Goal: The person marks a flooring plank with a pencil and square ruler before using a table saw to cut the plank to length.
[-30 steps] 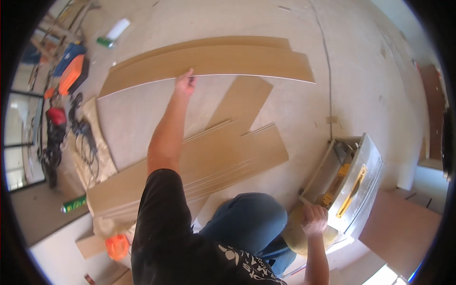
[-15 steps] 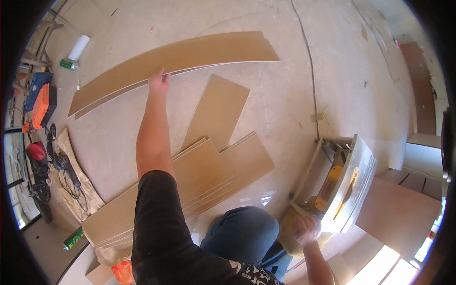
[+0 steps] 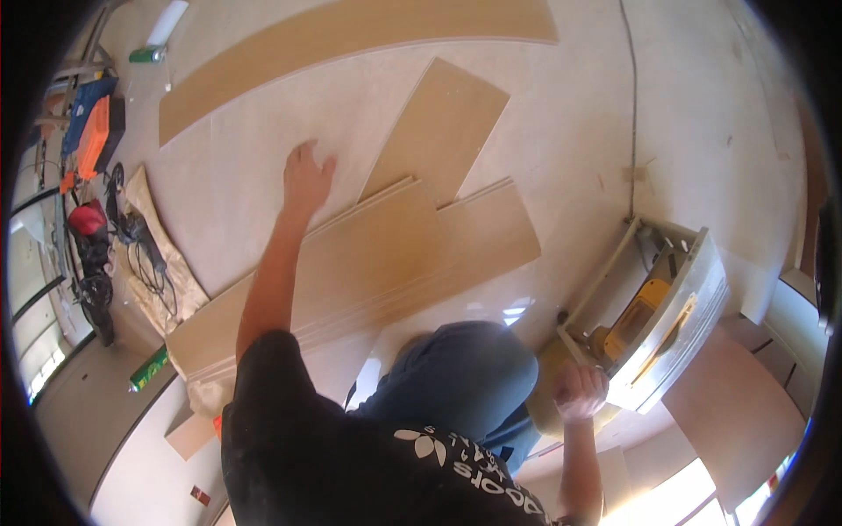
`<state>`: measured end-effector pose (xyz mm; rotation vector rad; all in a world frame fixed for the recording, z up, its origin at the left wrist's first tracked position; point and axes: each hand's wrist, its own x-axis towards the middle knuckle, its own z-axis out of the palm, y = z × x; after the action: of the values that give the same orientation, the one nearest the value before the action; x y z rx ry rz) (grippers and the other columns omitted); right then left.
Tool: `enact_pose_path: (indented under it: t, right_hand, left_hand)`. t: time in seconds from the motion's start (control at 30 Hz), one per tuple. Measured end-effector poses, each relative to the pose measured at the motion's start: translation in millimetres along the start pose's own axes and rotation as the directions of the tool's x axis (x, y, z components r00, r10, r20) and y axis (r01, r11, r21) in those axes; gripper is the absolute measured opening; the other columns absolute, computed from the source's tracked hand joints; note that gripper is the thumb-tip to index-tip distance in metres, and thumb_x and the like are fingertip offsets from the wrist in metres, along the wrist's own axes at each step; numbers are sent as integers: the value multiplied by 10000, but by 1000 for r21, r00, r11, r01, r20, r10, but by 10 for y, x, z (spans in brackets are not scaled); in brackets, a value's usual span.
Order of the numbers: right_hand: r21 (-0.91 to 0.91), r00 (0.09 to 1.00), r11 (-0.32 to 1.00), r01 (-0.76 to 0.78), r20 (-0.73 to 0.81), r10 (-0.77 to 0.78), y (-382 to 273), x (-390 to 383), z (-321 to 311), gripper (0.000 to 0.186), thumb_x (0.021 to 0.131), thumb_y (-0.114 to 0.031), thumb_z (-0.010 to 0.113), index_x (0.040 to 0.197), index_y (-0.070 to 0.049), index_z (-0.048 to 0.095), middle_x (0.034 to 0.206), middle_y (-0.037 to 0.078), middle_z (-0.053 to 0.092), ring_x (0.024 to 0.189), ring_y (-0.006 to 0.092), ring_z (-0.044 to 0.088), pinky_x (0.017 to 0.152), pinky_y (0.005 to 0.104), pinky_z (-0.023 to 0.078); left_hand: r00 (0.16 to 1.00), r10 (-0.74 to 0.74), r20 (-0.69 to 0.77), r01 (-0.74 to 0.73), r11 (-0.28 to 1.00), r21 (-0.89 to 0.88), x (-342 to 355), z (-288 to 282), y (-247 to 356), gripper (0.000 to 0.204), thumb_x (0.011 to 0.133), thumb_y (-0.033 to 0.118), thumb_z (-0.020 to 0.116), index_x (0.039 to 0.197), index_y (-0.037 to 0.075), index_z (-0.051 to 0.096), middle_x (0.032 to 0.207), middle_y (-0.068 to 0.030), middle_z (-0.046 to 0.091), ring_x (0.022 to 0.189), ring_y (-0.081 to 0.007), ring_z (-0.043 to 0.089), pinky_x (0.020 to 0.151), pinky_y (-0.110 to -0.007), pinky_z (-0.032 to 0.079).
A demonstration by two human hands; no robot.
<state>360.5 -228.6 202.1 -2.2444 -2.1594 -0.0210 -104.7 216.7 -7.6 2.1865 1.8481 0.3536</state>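
My left hand (image 3: pixel 309 178) is held out, open, with thumb and fingers apart and nothing in it. It is between a long, narrow brown board (image 3: pixel 351 39) at the far side and a stack of brown boards (image 3: pixel 368 245) in front of me. A shorter board (image 3: pixel 447 123) lies at an angle just beyond the stack, its near end against it. My right hand (image 3: pixel 581 392) is closed beside the near corner of a table saw (image 3: pixel 671 320) with a yellow insert. Its palm side is hidden, so anything inside cannot be made out.
Power tools with cords (image 3: pixel 145 250) lie on brown paper at the left, near an orange and blue toolbox (image 3: pixel 96 136). A green can (image 3: pixel 147 368) lies beside the stack. A dark cable (image 3: pixel 632 105) runs along the floor towards the saw. Larger panels (image 3: pixel 741 394) are at the right.
My left hand has let go of the long board and drawn back towards me, its fingers spreading. The whole view has shifted. My right hand stays closed near the saw.
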Motion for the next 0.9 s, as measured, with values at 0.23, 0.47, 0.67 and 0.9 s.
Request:
enact_pose_path:
  t: [0.23, 0.47, 0.67, 0.9]
  right_hand:
    - [15, 998, 998, -61, -23, 61, -136, 116, -90, 77, 837, -99, 690, 900, -82, 730, 817, 61, 729, 787, 244, 700, 722, 372, 548]
    - [761, 945, 566, -316, 202, 256, -971, 700, 1131, 315, 927, -176, 682, 1200, -18, 676, 1154, 213, 705, 979, 402, 690, 896, 417, 547]
    - [780, 873, 395, -485, 452, 181, -1493, 1236, 2219, 342, 909, -256, 714, 1128, 7, 703, 936, 110, 752, 826, 196, 696, 721, 355, 547]
    - [696, 743, 304, -650, 667, 61, -1180, 620, 1688, 297, 880, -273, 734, 833, 17, 683, 685, 47, 614, 647, 122, 535, 593, 322, 452]
  left_hand:
    - [938, -54, 342, -57, 950, 306, -2123, -141, 387, 961, 937, 574, 611, 1588, -36, 255, 1674, -244, 210, 1550, -393, 209, 1243, -563, 170]
    - [935, -143, 325, 85, 979, 187, -2144, -51, 408, 1038, 895, 632, 616, 1589, -49, 253, 1677, -252, 198, 1563, -388, 171, 1246, -548, 167]
    - [874, -35, 484, -64, 980, 187, -2512, -328, 431, 833, 916, 578, 601, 1487, -13, 462, 1557, -247, 428, 1452, -409, 370, 1164, -558, 323]
    - [916, -218, 338, 139, 960, 242, -4084, -680, -1320, 549, 919, 445, 661, 1275, 28, 646, 1321, -248, 615, 1218, -414, 565, 1091, -550, 388]
